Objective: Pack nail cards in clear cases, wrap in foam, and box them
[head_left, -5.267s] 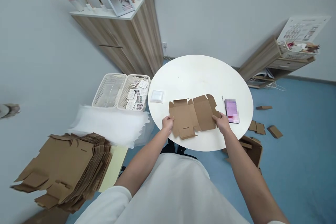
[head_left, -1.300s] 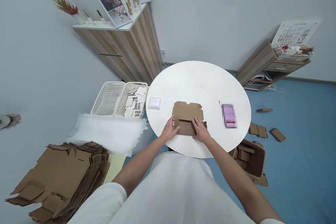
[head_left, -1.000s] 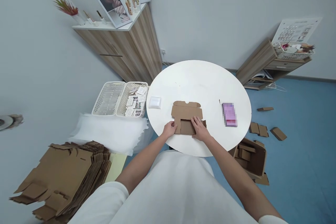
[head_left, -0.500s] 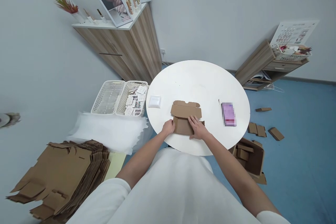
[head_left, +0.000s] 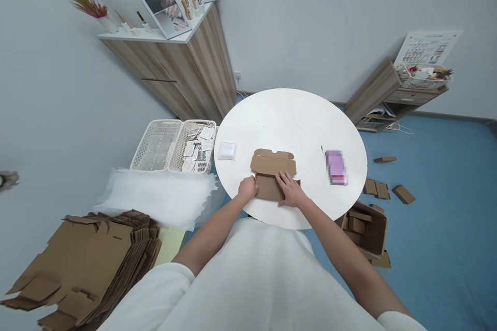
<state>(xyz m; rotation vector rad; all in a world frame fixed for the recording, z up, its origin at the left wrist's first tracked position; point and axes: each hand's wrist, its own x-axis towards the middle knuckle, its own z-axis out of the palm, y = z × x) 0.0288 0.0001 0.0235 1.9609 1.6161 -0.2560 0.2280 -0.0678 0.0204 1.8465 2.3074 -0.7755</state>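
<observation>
A partly folded brown cardboard box (head_left: 267,187) lies near the front of the white round table (head_left: 289,119), its lid flap (head_left: 273,163) laid back away from me. My left hand (head_left: 247,187) is closed on the box's left end, fingers curled at the side wall. Across the right part of the box rests my right hand (head_left: 292,191), fingers stretched forward and thumb near the front edge. Part of the right end is hidden under that hand. A small white packet (head_left: 227,150) lies left of the box, and a purple blurred item (head_left: 336,167) lies to the right.
Left of the table are white baskets (head_left: 192,147) with cards and clear packs, white foam sheets (head_left: 159,189) and a stack of flat cardboard (head_left: 85,258). On the right floor stands a carton (head_left: 375,230) holding folded boxes, with loose boxes (head_left: 404,194) nearby.
The view has shifted slightly, moving the whole scene a little left. My right fingers sit slightly further left on the box, and my left hand stays at its left end.
</observation>
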